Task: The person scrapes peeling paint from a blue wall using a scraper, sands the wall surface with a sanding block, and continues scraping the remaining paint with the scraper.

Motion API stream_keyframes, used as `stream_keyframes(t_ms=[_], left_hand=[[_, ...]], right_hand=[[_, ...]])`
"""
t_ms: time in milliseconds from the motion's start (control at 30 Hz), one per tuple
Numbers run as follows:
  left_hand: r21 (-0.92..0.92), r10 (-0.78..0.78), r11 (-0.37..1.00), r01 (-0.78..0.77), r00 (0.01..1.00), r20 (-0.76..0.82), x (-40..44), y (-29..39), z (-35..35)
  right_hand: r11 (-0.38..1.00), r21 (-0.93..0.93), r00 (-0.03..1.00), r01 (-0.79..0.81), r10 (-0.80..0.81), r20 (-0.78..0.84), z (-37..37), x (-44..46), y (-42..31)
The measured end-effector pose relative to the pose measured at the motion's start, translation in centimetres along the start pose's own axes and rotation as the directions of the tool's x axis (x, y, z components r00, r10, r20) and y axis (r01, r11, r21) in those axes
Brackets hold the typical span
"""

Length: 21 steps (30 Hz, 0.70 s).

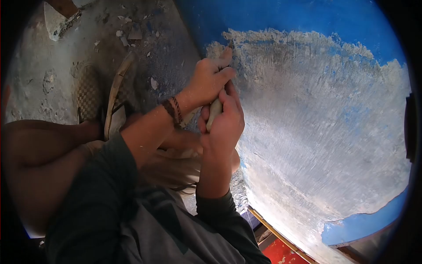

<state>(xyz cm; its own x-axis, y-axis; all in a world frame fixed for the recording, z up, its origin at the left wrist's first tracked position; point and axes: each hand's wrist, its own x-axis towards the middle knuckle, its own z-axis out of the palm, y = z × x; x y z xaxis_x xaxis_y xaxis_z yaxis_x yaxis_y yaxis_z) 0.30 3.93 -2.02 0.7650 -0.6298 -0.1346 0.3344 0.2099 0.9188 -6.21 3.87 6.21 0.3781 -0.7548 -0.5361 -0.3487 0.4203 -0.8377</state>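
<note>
Noted fingers (pixel 203 125) of right hand (pixel 228 118) curled around a pale-handled tool (pixel 214 114) just beside the patchy wall (pixel 303 105), fingers of left hand (pixel 209 81) folded over the tool's farther end, blue paint (pixel 285 13) topping the wall, and chips (pixel 154 83) and a checkered shoe (pixel 88 94) on the floor (pixel 169 53) left of it.

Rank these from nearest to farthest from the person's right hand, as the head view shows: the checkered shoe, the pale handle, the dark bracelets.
From the right hand:
1. Pale handle: held within its grip.
2. Dark bracelets: a little way to the picture's left, around the left wrist.
3. Checkered shoe: well over toward the picture's left.
</note>
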Motion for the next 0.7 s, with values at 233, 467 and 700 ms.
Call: stream_keyframes(t_ms=[233,467,700], left_hand=[[-0.034,0.039,0.999,-0.039,0.999,-0.001,0.6,-1.0,-0.2],[-0.045,0.087,0.995,-0.086,0.996,0.014,-0.2,-1.3,0.7],[0.014,0.031,0.999,-0.030,0.999,-0.027,0.3,-1.4,-0.1]], right_hand=[[0.999,0.035,1.000,0.009,-0.009,-0.020,0.4,0.8,0.5],[0.999,0.044,0.997,0.009,-0.013,0.078,-0.9,-0.1,0.3],[1.000,0.003,1.000,-0.012,0.012,-0.013,-0.1,0.7,0.9]])
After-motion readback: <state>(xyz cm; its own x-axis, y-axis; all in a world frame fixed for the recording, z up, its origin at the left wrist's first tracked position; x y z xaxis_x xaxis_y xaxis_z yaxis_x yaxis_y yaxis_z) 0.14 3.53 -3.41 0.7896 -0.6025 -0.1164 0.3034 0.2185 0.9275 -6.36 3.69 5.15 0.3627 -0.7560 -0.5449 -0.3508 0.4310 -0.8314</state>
